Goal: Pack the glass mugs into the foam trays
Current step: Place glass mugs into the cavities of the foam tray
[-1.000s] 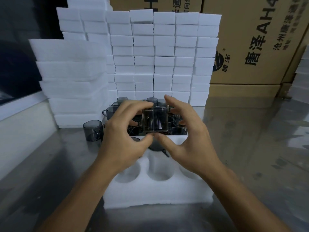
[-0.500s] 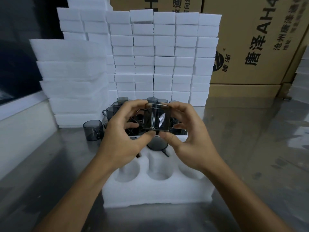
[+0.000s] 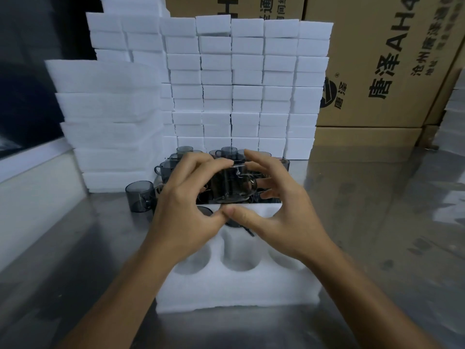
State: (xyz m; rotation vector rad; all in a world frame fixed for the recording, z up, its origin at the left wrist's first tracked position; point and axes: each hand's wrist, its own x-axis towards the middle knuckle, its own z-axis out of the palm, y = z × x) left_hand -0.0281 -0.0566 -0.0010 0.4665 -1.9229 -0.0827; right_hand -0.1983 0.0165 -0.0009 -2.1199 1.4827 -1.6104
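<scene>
- The left hand (image 3: pixel 186 210) and right hand (image 3: pixel 274 210) together hold one glass mug (image 3: pixel 232 183) in the air: left fingers curl over its far rim, the left thumb sits under its base, and the right thumb meets the left one just below the glass.
- The right fingers spread around the mug's right side, where the handle appears to point; through the clear, blurred glass I cannot say exactly which fingertips touch it.
- The mug stands roughly upright, its long axis near vertical, above the far edge of the foam tray (image 3: pixel 236 290).
- The pockets lie below and toward the person from the fingers, so I judge that the coming move is a short lowering and drawing-in; both hands are equally near.
- One dark mug (image 3: pixel 234 221) already sits in a far-row pocket, directly under the thumbs; the three near-row pockets look empty, the middle pocket (image 3: pixel 239 258) plainest.
- That seated mug and its handle stand in the way of a straight drop, so the held mug probably needs a neighbouring or nearer pocket.
- Behind the tray, a cluster of loose mugs (image 3: pixel 181 159) waits on the metal table (image 3: pixel 377 235), with a single mug (image 3: pixel 140 196) apart at the left.
- Further back rise stacked foam blocks (image 3: pixel 246 84) and cardboard cartons (image 3: pixel 392 59).
</scene>
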